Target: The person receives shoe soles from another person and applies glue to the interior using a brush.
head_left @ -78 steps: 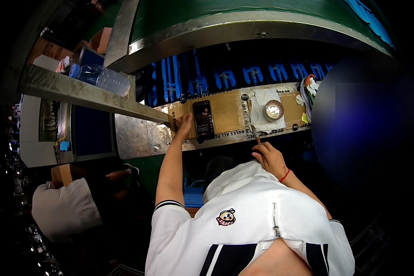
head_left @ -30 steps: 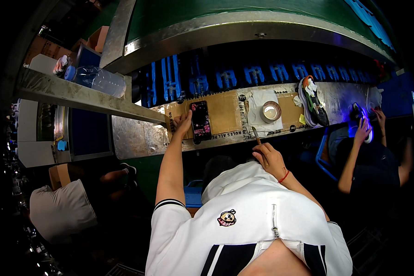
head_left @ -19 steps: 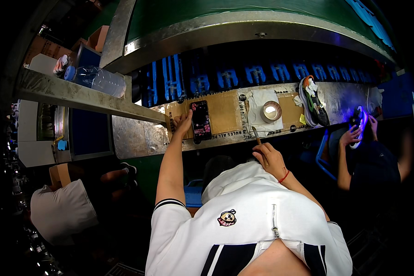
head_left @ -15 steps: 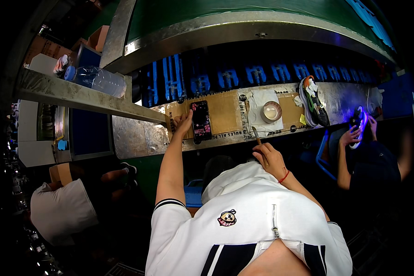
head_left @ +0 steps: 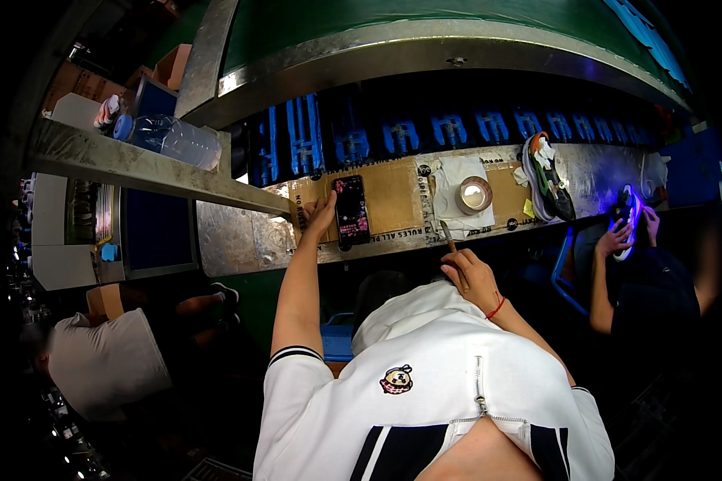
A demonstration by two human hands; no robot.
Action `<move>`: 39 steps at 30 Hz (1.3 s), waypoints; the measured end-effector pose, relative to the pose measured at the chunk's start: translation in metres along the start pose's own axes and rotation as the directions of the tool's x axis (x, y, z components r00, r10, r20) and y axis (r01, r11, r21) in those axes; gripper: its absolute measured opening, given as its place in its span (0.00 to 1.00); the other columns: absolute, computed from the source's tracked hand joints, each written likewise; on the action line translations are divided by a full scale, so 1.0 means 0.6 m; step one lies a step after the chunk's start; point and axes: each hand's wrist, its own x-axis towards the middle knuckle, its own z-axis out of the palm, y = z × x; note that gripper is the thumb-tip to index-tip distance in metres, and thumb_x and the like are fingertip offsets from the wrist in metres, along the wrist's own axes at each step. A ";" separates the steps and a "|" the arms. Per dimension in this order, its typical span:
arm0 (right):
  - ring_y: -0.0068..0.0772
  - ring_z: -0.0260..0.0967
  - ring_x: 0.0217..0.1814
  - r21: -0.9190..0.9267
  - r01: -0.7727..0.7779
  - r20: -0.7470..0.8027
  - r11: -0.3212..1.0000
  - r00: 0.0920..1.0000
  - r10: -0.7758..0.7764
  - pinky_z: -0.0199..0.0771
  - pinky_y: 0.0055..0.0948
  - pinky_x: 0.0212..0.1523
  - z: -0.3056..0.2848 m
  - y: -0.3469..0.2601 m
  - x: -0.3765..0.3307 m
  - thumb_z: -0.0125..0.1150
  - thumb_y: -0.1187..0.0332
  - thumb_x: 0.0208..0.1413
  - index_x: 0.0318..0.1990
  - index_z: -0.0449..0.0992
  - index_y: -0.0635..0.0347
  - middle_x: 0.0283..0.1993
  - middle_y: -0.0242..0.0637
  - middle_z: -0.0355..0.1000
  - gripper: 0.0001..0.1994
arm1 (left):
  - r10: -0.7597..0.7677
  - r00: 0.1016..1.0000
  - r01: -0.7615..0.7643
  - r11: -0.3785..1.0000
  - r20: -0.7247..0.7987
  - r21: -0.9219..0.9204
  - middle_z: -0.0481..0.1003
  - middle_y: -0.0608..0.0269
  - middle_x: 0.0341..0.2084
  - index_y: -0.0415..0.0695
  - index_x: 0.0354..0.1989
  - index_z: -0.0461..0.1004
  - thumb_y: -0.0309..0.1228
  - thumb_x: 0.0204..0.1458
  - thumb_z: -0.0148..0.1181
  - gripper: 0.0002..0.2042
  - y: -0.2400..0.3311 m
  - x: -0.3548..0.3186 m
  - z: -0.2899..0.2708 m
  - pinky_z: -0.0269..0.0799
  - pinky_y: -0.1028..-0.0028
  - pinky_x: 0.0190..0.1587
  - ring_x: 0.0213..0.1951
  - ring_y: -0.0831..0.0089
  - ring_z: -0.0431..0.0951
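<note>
My left hand (head_left: 321, 216) reaches up to the workbench and touches the left edge of a black phone (head_left: 350, 212) lying on a cardboard sheet (head_left: 393, 196). My right hand (head_left: 469, 272) is held near the bench's front edge, closed on a thin brush (head_left: 448, 237) that points up toward the bench. A small round tin (head_left: 474, 195) sits on a white cloth (head_left: 449, 172) just beyond the brush. A multicoloured shoe (head_left: 547, 176) rests on the bench to the right.
A metal shelf (head_left: 136, 164) with a plastic bottle (head_left: 172, 140) juts out at left. To the right, another person's hands (head_left: 618, 236) hold a shoe under violet light. A person in a white shirt (head_left: 104, 361) sits at lower left.
The co-worker on the right has come into view and drawn a shoe in close. My own hands have stayed in place.
</note>
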 end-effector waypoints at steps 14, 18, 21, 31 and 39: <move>0.45 0.71 0.33 0.003 0.027 0.008 1.000 1.000 -0.027 0.73 0.35 0.31 0.008 -0.002 0.003 0.62 0.65 0.52 0.38 0.74 0.57 0.35 0.39 0.70 0.09 | 0.215 0.851 -0.398 0.859 -0.479 -0.321 0.65 0.62 0.14 0.40 0.20 0.62 0.32 0.54 0.55 0.14 -0.099 -0.003 0.008 0.67 0.72 0.30 0.24 0.72 0.72; 0.46 0.71 0.33 -0.015 0.011 0.007 1.000 1.000 -0.011 0.73 0.35 0.32 0.007 0.001 0.004 0.62 0.65 0.52 0.39 0.74 0.57 0.35 0.40 0.70 0.09 | 0.239 0.867 -0.418 0.825 -0.436 -0.380 0.65 0.62 0.11 0.41 0.16 0.58 0.26 0.52 0.54 0.15 -0.066 -0.071 0.001 0.66 0.74 0.24 0.19 0.75 0.72; 0.46 0.71 0.33 -0.009 0.037 0.007 0.999 0.999 -0.037 0.73 0.36 0.31 0.009 -0.004 0.008 0.62 0.65 0.52 0.39 0.74 0.57 0.35 0.40 0.69 0.09 | 0.236 0.863 -0.413 0.839 -0.447 -0.354 0.65 0.62 0.09 0.41 0.14 0.58 0.24 0.51 0.54 0.15 -0.091 -0.078 0.009 0.65 0.75 0.21 0.16 0.75 0.72; 0.46 0.71 0.32 -0.015 0.039 0.013 0.999 0.999 -0.039 0.72 0.35 0.31 0.013 -0.006 0.013 0.61 0.65 0.52 0.38 0.74 0.57 0.35 0.40 0.69 0.09 | 0.210 0.884 -0.359 0.877 -0.419 -0.319 0.71 0.59 0.20 0.38 0.25 0.68 0.36 0.50 0.62 0.14 -0.104 -0.063 0.053 0.68 0.71 0.30 0.25 0.71 0.72; 0.46 0.71 0.33 0.003 0.041 0.010 0.999 0.999 -0.041 0.73 0.35 0.32 0.017 -0.008 0.012 0.62 0.65 0.52 0.38 0.75 0.57 0.35 0.40 0.70 0.09 | 0.143 0.947 -0.222 0.938 -0.287 -0.266 0.69 0.58 0.21 0.36 0.26 0.67 0.45 0.53 0.56 0.20 -0.125 -0.012 0.045 0.66 0.71 0.30 0.25 0.69 0.71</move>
